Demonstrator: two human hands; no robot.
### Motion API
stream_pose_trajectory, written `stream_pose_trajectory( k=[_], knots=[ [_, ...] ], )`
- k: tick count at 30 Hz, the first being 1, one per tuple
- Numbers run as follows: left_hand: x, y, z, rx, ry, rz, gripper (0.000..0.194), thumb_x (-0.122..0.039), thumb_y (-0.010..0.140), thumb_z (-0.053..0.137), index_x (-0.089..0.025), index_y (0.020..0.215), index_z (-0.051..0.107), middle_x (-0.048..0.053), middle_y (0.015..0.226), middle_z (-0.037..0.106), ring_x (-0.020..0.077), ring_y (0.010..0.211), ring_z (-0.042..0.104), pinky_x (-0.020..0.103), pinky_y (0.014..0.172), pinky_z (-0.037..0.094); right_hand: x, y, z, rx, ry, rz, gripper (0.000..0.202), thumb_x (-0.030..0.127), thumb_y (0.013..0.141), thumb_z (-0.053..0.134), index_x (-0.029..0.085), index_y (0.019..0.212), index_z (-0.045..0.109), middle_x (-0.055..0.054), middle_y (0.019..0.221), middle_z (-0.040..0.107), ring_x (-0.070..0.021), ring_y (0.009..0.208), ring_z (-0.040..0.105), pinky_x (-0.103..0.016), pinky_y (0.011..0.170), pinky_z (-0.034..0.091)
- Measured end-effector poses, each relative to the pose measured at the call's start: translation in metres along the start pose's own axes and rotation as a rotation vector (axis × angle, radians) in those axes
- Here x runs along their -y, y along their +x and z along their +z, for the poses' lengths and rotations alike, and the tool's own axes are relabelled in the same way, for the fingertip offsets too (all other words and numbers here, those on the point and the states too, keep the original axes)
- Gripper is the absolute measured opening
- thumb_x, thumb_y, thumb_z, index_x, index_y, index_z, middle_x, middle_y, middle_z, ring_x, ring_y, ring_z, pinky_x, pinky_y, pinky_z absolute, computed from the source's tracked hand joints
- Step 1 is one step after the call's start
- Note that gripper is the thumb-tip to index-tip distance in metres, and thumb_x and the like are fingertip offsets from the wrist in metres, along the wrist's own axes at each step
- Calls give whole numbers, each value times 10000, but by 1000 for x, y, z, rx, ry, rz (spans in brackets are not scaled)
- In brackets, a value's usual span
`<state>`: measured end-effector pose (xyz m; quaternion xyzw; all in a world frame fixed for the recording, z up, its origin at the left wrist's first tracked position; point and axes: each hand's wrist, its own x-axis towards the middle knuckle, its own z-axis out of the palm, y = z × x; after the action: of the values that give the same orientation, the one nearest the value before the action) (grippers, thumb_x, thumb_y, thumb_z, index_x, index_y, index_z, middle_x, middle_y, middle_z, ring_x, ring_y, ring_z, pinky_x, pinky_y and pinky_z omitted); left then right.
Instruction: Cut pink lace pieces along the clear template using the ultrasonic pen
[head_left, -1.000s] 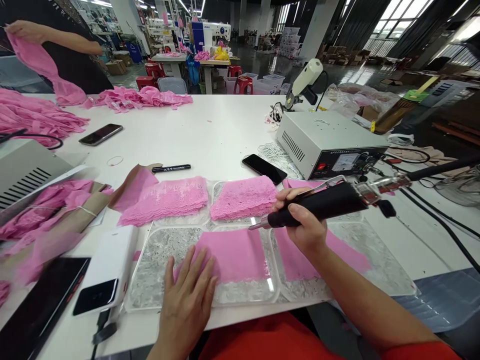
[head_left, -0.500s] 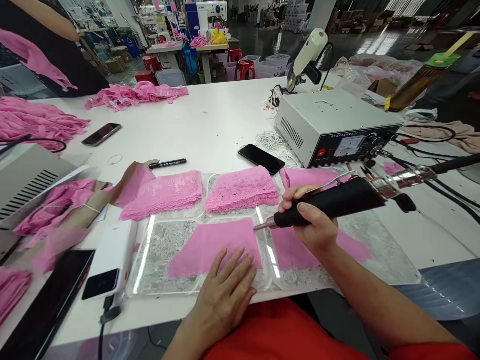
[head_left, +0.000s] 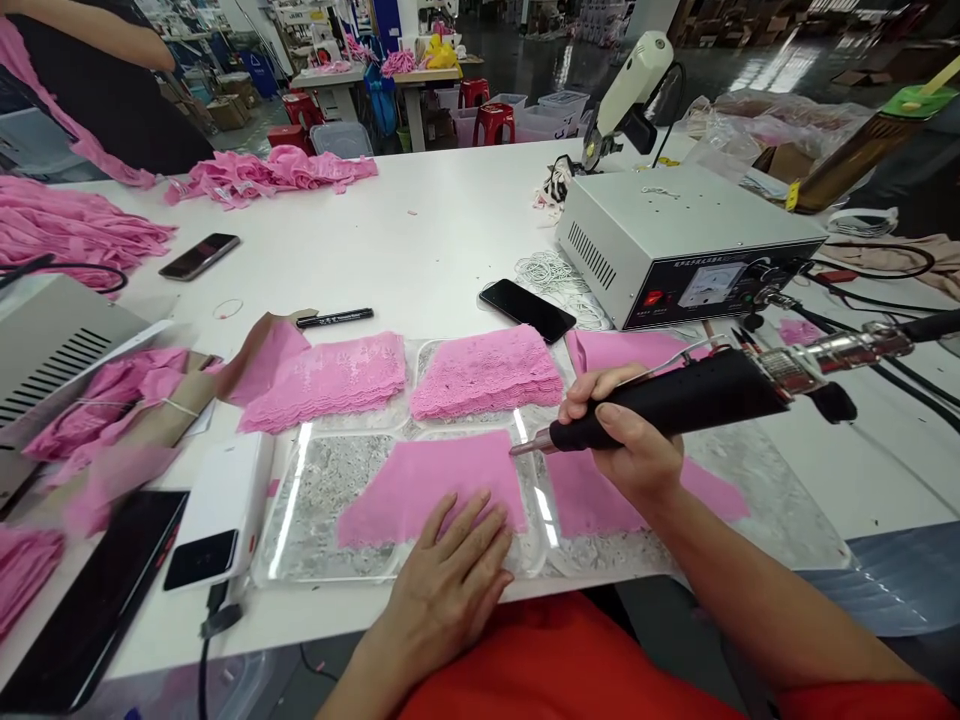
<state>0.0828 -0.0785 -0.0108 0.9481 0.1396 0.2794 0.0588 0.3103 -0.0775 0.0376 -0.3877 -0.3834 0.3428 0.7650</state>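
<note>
My left hand [head_left: 454, 570] lies flat, fingers stretched, on the lower edge of a pink fabric piece [head_left: 442, 480]. That piece rests on a clear template [head_left: 322, 510] with a grey patterned sheet under it. In my right hand [head_left: 637, 440] is a black handheld ultrasonic welder [head_left: 675, 405], fingers wrapped round its body. Its metal tip [head_left: 529, 443] is at the fabric's upper right corner; whether it touches I cannot tell. A second pink piece [head_left: 585, 495] lies to the right, partly behind my right hand and forearm. Stacks of pink lace-edged fabric [head_left: 487, 375] sit just beyond.
A grey control box [head_left: 690, 250] with a dial stands at the right, cables trailing from it. Phones [head_left: 529, 308], a marker [head_left: 334, 317] and a white power bank [head_left: 221, 510] lie about. Pink fabric heaps [head_left: 67, 235] fill the left. Another person [head_left: 97, 90] stands across the table.
The view has shifted slightly. Both hands keep nearly the same places, with the welder's tip still at the fabric's upper right corner. The person across the table has moved the pink fabric a little.
</note>
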Motion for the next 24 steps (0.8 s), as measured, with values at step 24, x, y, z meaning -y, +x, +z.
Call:
stream_pose_trajectory(
  k=[24],
  knots=[
    [-2, 0, -1, 2, -4, 14, 265, -168, 905, 542, -103, 1150, 619, 115, 1202, 672, 244, 1322, 469, 449, 1171, 296, 13, -16, -2, 184, 0, 5, 117, 291, 752, 691, 219, 798, 611, -10, 716, 612, -126, 559, 567, -303, 496, 534]
  ],
)
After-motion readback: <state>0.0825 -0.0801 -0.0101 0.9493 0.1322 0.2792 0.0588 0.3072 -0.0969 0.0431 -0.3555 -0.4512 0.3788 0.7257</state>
